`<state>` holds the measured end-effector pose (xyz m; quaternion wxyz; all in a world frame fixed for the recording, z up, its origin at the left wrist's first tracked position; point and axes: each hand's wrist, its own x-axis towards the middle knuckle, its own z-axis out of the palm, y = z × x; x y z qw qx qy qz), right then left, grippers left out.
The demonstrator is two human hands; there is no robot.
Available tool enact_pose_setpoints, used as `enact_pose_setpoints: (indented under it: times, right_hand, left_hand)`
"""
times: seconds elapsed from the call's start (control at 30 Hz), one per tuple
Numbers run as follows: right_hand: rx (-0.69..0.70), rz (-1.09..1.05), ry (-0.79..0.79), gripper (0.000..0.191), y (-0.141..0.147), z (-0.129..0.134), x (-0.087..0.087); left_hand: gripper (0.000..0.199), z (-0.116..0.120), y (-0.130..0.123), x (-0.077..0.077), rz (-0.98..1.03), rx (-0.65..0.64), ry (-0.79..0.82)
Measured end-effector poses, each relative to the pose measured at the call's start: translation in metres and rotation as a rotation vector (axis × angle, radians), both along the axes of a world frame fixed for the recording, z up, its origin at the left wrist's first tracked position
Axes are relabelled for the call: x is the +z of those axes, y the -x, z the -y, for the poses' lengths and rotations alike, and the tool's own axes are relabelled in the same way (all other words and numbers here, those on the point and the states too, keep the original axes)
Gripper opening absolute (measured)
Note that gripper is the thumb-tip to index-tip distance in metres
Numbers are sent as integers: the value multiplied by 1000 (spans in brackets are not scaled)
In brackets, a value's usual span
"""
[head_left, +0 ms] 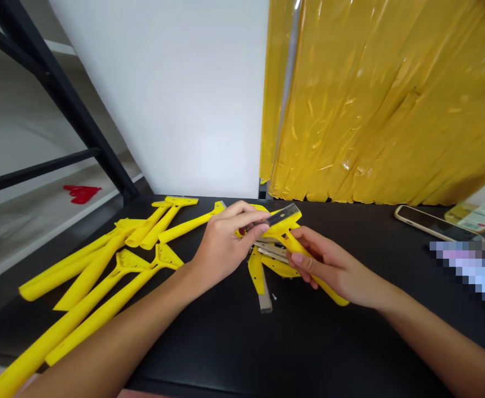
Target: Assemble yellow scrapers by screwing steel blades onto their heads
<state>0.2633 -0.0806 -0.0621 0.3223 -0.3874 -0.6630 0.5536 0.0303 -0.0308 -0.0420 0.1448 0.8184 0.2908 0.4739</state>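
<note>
Yellow scraper (284,230) held, L hand (223,243), R hand (329,268)

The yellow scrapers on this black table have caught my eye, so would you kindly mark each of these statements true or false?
1. The right hand holds a yellow plastic scraper handle. True.
2. A metal blade sits at the scraper's head, close to the fingers of the left hand. True.
3. The loose yellow handles stand upright in a rack. False: they lie flat on the black table.
4. The phone lies among those handles. False: the phone lies towards the right end of the table, well away from them.
</note>
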Motion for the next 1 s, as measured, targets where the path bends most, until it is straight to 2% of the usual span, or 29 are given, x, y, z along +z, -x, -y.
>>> enact_pose_setpoints:
  times: [0.4, 0.8, 1.0]
  right_hand:
    - [64, -59, -14, 25, 0, 2, 2]
    - [88, -116, 50, 23, 1, 4, 3]
    - [53, -155, 162, 30, 5, 8, 1]
  left_hand:
    - [11, 5, -2, 9, 24, 22, 25]
    - [11, 0, 7, 12, -37, -36, 182]
    - [12, -1, 8, 12, -61, -50, 331]
